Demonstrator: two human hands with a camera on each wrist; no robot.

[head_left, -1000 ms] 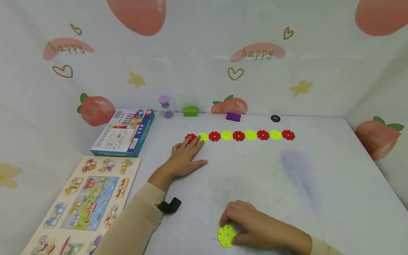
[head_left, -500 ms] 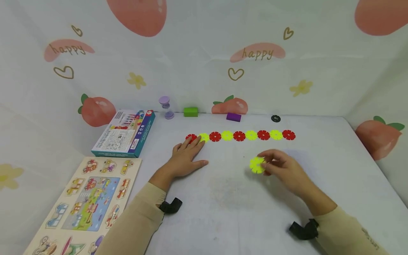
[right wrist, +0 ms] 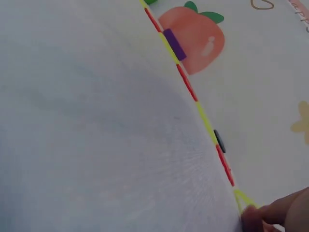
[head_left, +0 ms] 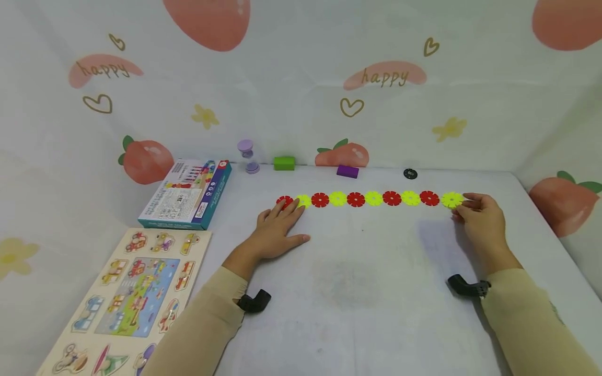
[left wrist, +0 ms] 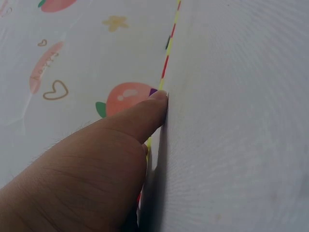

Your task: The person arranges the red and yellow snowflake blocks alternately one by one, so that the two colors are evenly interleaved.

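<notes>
A row of slotted plastic flower discs, red and yellow by turns, runs across the far part of the table. At its right end my right hand (head_left: 484, 219) pinches a yellow flower disc (head_left: 452, 200) between thumb and fingers, beside the last red disc (head_left: 429, 198). The right wrist view shows this yellow disc (right wrist: 246, 197) tilted, its lower edge close to the table. My left hand (head_left: 276, 235) lies palm down with fingers spread, fingertips over the red disc (head_left: 284, 201) and yellow disc (head_left: 304, 201) at the left end, partly hiding both.
Behind the row stand a purple hourglass (head_left: 248, 156), a green block (head_left: 284, 163), a purple block (head_left: 347, 172) and a black round piece (head_left: 410, 174). A boxed toy (head_left: 185, 196) and a wooden vehicle puzzle board (head_left: 197, 256) lie to the left. A printed cloth hangs behind.
My right hand has carried the yellow disc from the table's near side, up and right, to the row's right end. The left hand has stayed in place on the row.
</notes>
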